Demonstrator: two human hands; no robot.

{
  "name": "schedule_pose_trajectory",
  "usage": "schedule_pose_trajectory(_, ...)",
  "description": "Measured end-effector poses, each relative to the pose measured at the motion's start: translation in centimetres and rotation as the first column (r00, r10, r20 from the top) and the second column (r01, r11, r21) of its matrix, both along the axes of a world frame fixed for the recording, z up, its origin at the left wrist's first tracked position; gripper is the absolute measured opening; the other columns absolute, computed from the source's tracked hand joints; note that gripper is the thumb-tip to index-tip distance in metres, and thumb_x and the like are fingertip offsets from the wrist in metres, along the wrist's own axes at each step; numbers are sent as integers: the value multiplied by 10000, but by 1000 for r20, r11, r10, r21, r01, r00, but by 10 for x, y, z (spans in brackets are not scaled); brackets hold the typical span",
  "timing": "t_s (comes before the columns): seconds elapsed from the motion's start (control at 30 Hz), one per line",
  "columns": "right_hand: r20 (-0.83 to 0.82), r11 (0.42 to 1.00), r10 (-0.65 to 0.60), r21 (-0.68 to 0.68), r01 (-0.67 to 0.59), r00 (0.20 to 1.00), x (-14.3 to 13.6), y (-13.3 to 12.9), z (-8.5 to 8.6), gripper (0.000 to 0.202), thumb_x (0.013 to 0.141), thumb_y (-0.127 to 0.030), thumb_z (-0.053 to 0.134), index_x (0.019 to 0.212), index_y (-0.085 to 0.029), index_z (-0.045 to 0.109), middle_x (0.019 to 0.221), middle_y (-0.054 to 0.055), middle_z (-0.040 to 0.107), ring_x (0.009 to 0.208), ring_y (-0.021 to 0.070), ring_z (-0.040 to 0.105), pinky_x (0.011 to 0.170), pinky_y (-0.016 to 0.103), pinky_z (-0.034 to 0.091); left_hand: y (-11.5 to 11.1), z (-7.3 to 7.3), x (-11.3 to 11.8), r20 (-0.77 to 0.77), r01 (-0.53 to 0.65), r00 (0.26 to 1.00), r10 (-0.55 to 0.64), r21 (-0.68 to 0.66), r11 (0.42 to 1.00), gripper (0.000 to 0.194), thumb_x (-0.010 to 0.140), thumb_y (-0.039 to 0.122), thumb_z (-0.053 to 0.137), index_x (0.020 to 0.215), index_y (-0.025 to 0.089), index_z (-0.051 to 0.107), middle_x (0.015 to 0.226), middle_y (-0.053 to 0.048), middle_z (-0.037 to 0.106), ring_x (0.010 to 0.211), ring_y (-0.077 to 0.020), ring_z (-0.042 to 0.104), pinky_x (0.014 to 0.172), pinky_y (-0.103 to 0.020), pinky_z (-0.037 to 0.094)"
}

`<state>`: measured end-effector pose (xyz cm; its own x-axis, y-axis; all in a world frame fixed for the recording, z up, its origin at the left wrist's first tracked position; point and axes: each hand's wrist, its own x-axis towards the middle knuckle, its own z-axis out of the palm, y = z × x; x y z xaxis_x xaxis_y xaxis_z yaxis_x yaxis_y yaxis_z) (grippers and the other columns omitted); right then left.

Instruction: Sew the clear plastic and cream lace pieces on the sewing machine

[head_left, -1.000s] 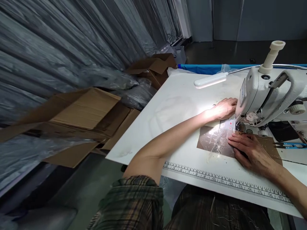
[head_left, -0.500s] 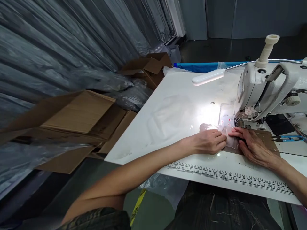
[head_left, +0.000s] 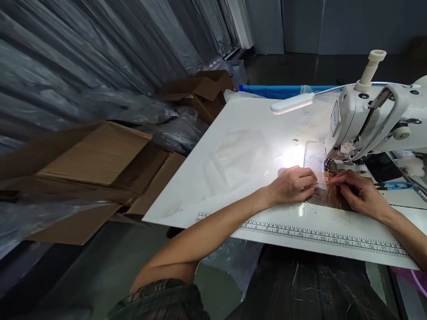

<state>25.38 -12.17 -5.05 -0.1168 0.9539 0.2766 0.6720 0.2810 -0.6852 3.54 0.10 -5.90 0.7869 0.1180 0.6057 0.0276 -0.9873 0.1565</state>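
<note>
A piece of sheer whitish fabric [head_left: 315, 165] with small red marks lies under the needle area of a white sewing machine [head_left: 347, 120]. My left hand [head_left: 295, 184] rests on the fabric's left side, its fingers curled down and closed on the edge. To the right, my right hand [head_left: 360, 192] has its fingertips drawn together at the fabric's right edge, close in front of the presser foot [head_left: 327, 166]. What lies between those fingertips is too small to see clearly. Beneath both hands is a shiny brown plate [head_left: 330, 198].
A white lamp [head_left: 292, 104] lights the white table [head_left: 233, 155], which has a printed ruler [head_left: 300, 235] along its front. Blue thread snips [head_left: 398, 186] and a black phone-like slab [head_left: 383, 166] lie at right. Open cardboard boxes [head_left: 96, 153] stand left.
My right hand has gone from lying spread on the fabric to bent, gathered fingers at its right edge. My left hand stays on the fabric. The view has shifted slightly.
</note>
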Motion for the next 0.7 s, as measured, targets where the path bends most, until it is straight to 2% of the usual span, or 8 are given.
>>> schedule_pose_trajectory(0.07, 87, 998, 61, 27, -64, 994, -6, -5, 3, 273, 917, -177, 442, 1043, -229, 679, 988, 80, 680, 922, 191, 670, 821, 364, 574, -1, 0, 2, -16, -27, 1000, 26, -52, 998, 180, 934, 179, 491, 820, 160, 630, 845, -27, 718, 721, -120, 660, 613, -259, 516)
schedule_pose_trajectory(0.17, 289, 994, 78, 55, -98, 954, -18, -12, 0, 358, 905, -183, 454, 1178, -227, 682, 1022, 106, 645, 932, 212, 636, 809, 388, 568, -4, -1, 5, 10, -65, 998, 66, -95, 993, 198, 952, 184, 475, 840, 147, 635, 857, -43, 712, 734, -114, 660, 603, -236, 537)
schedule_pose_trajectory(0.27, 446, 988, 53, 108, -112, 894, -25, -15, -7, 400, 897, -182, 469, 1233, -227, 682, 1034, 132, 622, 960, 257, 595, 821, 462, 549, -6, -2, 8, 58, -84, 995, 81, 44, 996, 213, 979, 162, 456, 874, 137, 640, 899, -65, 722, 776, -120, 670, 625, -237, 550)
schedule_pose_trajectory(0.37, 435, 985, 70, 112, -131, 898, -23, -15, -11, 396, 903, -170, 468, 1218, -252, 693, 1051, 123, 615, 979, 256, 581, 815, 467, 545, -3, -1, 8, -71, 74, 996, -59, 238, 969, 198, 977, 118, 462, 910, 141, 648, 971, -72, 739, 798, -130, 670, 693, -273, 553)
schedule_pose_trajectory(0.47, 382, 984, 97, 101, -145, 919, -20, -16, -14, 378, 905, -170, 474, 1190, -264, 704, 1058, 111, 616, 990, 245, 583, 832, 464, 547, 3, 3, 3, -205, 224, 960, -190, 160, 961, 169, 932, 117, 499, 991, 153, 654, 1015, -55, 744, 858, -140, 668, 761, -290, 548)
schedule_pose_trajectory(0.57, 372, 986, 82, 107, -131, 924, -19, -17, -12, 361, 907, -180, 481, 1173, -252, 715, 1051, 123, 623, 992, 256, 589, 830, 476, 552, 8, 5, -2, -237, 237, 945, -223, 31, 971, 185, 875, 142, 538, 1007, 178, 663, 1042, -40, 746, 895, -155, 661, 806, -317, 529)
schedule_pose_trajectory(0.63, 358, 986, 80, 105, -126, 930, -18, -16, -8, 352, 902, -185, 482, 1148, -242, 728, 1055, 130, 633, 988, 261, 600, 828, 479, 555, 9, 3, -2, -244, 230, 945, -217, 25, 973, 189, 879, 145, 532, 996, 189, 674, 1065, -40, 745, 899, -160, 655, 804, -323, 512)
schedule_pose_trajectory(0.7, 292, 985, 145, 50, -166, 945, -12, -12, -1, 346, 896, -179, 476, 1107, -249, 741, 1065, 113, 653, 984, 240, 626, 840, 443, 562, 9, 1, -1, -255, 216, 948, -192, 71, 974, 176, 920, 177, 519, 981, 192, 682, 1070, -44, 743, 883, -162, 646, 790, -328, 494)
